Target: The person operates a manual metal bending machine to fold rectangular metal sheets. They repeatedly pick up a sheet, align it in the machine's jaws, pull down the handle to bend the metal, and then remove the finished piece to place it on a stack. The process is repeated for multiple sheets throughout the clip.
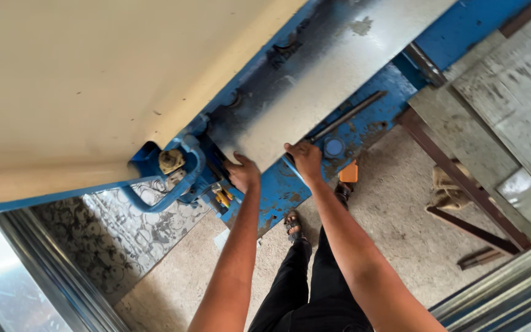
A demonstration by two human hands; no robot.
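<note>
A shiny grey metal sheet (314,80) lies on the bed of a blue bending machine (364,123). My left hand (243,172) grips the sheet's near left corner. My right hand (305,158) holds the same near edge a little to the right. Both arms reach forward from the bottom of the view. My dark trousers and sandalled feet (293,224) show below on the floor.
A cream-coloured panel (93,80) fills the upper left. A blue curved handle (179,184) juts from the machine's end beside my left hand. A small orange block (349,172) sits by the machine's base. Grey metal sheets (493,110) rest on a brown frame at right. The floor is rough concrete.
</note>
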